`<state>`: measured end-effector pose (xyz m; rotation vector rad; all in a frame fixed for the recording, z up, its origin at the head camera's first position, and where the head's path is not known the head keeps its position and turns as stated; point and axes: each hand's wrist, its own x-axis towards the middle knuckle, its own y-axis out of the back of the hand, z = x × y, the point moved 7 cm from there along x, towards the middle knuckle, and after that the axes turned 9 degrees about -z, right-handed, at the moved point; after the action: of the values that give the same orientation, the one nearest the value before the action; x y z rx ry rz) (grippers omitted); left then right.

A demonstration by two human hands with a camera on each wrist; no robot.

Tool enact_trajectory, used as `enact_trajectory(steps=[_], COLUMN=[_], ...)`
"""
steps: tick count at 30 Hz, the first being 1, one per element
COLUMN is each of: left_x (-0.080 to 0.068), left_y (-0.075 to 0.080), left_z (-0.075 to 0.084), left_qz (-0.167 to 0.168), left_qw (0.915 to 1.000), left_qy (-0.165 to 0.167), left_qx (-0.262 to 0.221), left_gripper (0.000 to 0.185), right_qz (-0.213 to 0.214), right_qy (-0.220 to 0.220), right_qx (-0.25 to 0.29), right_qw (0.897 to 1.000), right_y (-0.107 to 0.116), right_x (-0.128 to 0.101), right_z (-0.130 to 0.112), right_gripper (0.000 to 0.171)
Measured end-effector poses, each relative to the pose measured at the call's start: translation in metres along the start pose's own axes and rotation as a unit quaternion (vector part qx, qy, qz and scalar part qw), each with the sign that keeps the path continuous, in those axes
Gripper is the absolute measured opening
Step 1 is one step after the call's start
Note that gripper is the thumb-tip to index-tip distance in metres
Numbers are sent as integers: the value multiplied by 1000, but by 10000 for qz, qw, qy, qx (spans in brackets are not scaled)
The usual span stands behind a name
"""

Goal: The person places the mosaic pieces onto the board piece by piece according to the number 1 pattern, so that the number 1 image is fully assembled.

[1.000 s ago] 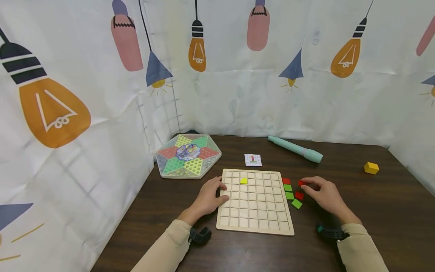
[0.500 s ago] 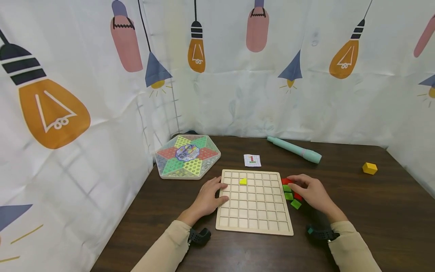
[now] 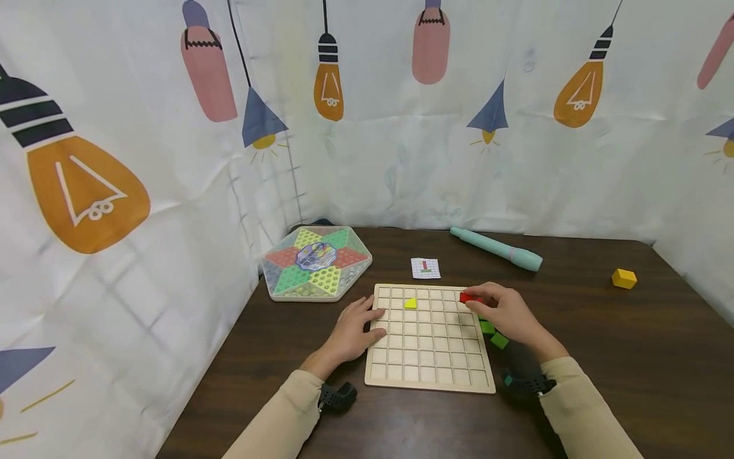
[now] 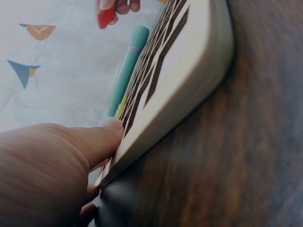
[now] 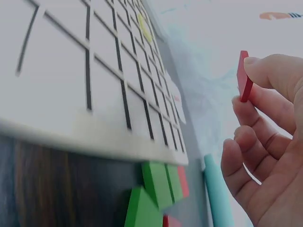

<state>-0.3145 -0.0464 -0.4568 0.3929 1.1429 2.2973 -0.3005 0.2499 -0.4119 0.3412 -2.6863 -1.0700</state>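
Right hand (image 3: 507, 314) pinching a red tile (image 3: 469, 298) in its fingers (image 5: 265, 75), up over the far right corner of the wooden grid board (image 3: 429, 357). Left hand (image 3: 351, 331) flat, fingers relaxed, resting on the board's left edge. Yellow tile (image 3: 410, 304) sitting in a cell. Green tiles (image 3: 493, 334) on the worktop just beside the board.

No words, letters or numbers can be read anywhere. The small white card (image 3: 426, 268) on the desk (image 3: 602, 357) has a grid with red and green squares on it, but no writing that can be made out. The round picture in the middle of the star game box (image 3: 316, 261) is too small and blurry to read. The wooden grid board (image 3: 429, 363) has only empty squares. The curtain (image 3: 401, 127) behind shows drawings of light bulbs and lamps, with no letters on it.
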Motion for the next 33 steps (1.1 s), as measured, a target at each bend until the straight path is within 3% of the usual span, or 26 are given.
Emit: enact_trajectory(steps=[15,24,33], left_x=[-1,-1,1], left_y=[1,0,-1], left_z=[-1,-1,-1], left_qz=[10,-4,-4], left_qw=[10000,10000,9998], left_qy=[48,-7,60], left_qx=[32,78,210], left_gripper=[46,45,45], right_qz=[-4,-473,-537], right_qy=[385,370,411], right_qx=[-252,-156,-156], right_qw=[9989,9981,9976], right_y=[-29,-48,-63], right_x=[31,41,48], right_z=[-29,-33,-29], right_gripper=[23,24,24])
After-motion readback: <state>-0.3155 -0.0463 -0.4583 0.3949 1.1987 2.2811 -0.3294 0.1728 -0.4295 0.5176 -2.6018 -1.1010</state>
